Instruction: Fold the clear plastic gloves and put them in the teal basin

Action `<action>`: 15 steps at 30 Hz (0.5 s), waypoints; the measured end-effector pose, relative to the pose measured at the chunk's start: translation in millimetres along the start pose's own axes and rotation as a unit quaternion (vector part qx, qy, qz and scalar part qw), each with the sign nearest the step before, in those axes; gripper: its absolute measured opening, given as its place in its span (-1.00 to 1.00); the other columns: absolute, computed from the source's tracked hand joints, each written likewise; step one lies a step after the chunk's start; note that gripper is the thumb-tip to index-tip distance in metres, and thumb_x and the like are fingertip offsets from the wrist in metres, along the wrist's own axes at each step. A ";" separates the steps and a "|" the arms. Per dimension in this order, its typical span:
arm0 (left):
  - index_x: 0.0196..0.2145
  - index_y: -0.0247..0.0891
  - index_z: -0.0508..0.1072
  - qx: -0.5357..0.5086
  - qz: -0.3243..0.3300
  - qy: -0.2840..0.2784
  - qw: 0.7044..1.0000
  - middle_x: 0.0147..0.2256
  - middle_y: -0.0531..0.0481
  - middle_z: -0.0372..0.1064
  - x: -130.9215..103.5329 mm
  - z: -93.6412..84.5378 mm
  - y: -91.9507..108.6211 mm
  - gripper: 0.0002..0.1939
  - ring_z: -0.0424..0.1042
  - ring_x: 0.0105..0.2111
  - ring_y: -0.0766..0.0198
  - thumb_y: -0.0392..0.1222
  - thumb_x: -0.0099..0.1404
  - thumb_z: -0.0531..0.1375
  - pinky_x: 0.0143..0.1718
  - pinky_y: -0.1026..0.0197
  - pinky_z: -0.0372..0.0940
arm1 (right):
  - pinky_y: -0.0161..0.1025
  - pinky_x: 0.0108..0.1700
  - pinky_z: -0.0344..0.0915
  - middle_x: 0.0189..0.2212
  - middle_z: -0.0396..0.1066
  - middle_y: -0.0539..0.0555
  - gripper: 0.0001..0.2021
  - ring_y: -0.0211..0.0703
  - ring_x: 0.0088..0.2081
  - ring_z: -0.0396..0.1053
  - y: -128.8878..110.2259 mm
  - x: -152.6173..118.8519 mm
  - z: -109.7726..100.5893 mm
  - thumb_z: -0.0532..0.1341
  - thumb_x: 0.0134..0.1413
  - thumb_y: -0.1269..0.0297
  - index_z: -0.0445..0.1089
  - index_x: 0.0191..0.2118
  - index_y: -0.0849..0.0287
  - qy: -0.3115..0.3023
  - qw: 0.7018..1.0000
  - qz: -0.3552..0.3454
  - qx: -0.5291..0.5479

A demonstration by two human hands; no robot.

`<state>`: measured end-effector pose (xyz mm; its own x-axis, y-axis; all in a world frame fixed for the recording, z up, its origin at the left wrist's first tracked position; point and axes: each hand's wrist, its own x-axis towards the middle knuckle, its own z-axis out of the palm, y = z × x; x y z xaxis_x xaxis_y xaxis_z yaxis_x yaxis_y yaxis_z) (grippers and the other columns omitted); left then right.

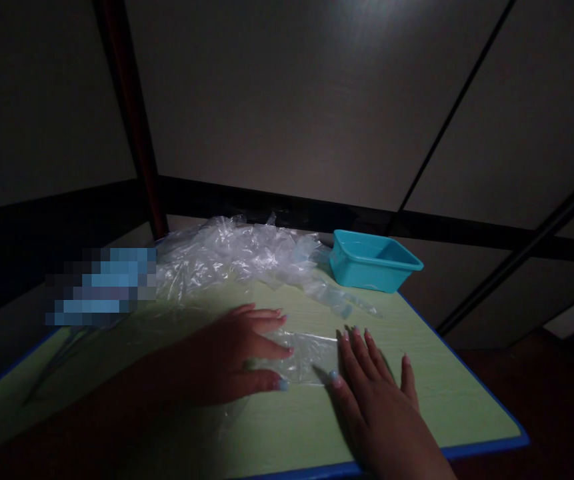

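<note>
A clear plastic bag [311, 357] lies flat on the light green tabletop [287, 427], between my two hands. My left hand [247, 357] rests over its left end, fingers spread and pointing right. At the bag's right end is my right hand [374, 387], palm down with the fingers stretched out and the thumb apart. Neither hand is closed around anything. The part of the bag under my left hand is hidden.
A heap of crumpled clear plastic bags [237, 253] covers the table's back. At the back right corner stands a turquoise plastic basin [371, 270]. A pixelated blue patch [111, 280] hides something at the left. Behind the table rise grey panels [277, 93]. The table edge [487, 447] is blue.
</note>
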<state>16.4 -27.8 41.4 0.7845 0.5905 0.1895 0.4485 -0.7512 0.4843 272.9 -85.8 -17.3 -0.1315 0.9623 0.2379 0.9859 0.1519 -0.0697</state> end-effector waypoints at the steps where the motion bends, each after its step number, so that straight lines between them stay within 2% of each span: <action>1: -0.06 -0.06 0.41 0.002 -0.004 0.034 0.999 0.09 -0.05 0.21 1.1 -2.3 -0.2 -0.64 0.11 0.11 -0.02 0.07 0.25 0.06 0.11 -0.04 -0.07 | 0.40 0.10 -0.37 0.22 -0.12 0.14 -0.43 0.19 0.22 -0.19 -1.1 0.6 -1.2 -0.13 0.16 0.00 -0.09 0.24 0.11 0.006 1.000 0.005 -0.003; 4: -0.24 -0.22 0.45 -0.008 -0.014 0.095 0.995 -0.15 -0.07 0.36 4.3 -8.4 0.1 -0.62 0.29 -0.10 0.13 -0.02 0.35 -0.09 -0.06 0.13 0.12 | 0.41 0.10 -0.39 0.23 -0.16 0.13 -0.44 0.17 0.23 -0.20 -9.1 2.1 -6.2 -0.14 0.17 0.00 -0.12 0.25 0.07 0.015 1.000 -0.008 0.003; 6: -0.37 -0.25 0.40 0.000 -0.026 0.097 0.995 -0.31 -0.03 0.33 5.3 -8.8 0.2 -0.68 0.29 -0.26 0.21 -0.05 0.33 -0.05 -0.19 0.19 0.16 | 0.39 0.11 -0.36 0.24 -0.19 0.09 -0.44 0.14 0.23 -0.21 -16.8 2.5 -8.6 -0.14 0.17 0.00 -0.18 0.25 0.02 0.002 0.999 -0.040 0.014; 8: -0.43 -0.25 0.31 0.023 -0.047 0.086 0.995 -0.38 0.02 0.26 4.5 -5.3 -0.5 -0.78 0.24 -0.34 0.24 -0.04 0.21 0.11 -0.30 0.22 0.14 | 0.35 0.13 -0.32 0.24 -0.22 0.05 -0.45 0.10 0.24 -0.22 -22.9 2.6 -9.3 -0.15 0.18 -0.01 -0.22 0.25 -0.02 -0.020 0.998 -0.063 0.020; 11: -0.44 -0.24 0.25 0.051 -0.061 0.038 0.996 -0.38 0.06 0.21 0.6 3.1 -2.3 -0.65 0.19 -0.33 0.23 -0.02 -0.04 0.30 -0.33 0.24 0.11 | 0.29 0.15 -0.26 0.24 -0.23 0.02 -0.44 0.06 0.24 -0.22 -23.8 2.7 -7.9 -0.18 0.18 -0.05 -0.24 0.25 -0.03 -0.052 0.997 -0.055 0.017; 15: -0.42 -0.23 0.25 0.053 -0.058 -0.005 0.997 -0.35 0.07 0.19 -4.0 7.3 -2.5 -0.66 0.16 -0.27 0.20 -0.15 -0.10 0.32 -0.25 0.22 0.08 | 0.27 0.16 -0.22 0.24 -0.21 -0.03 -0.47 0.05 0.24 -0.20 -11.0 3.3 -6.2 -0.19 0.18 -0.06 -0.23 0.24 -0.09 -0.070 0.997 -0.022 0.000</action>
<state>15.3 -30.5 33.2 0.7292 0.6721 0.1286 0.5780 -0.7056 0.4099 262.3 -85.7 -9.7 -0.1876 0.9768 0.1030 0.9789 0.1946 -0.0619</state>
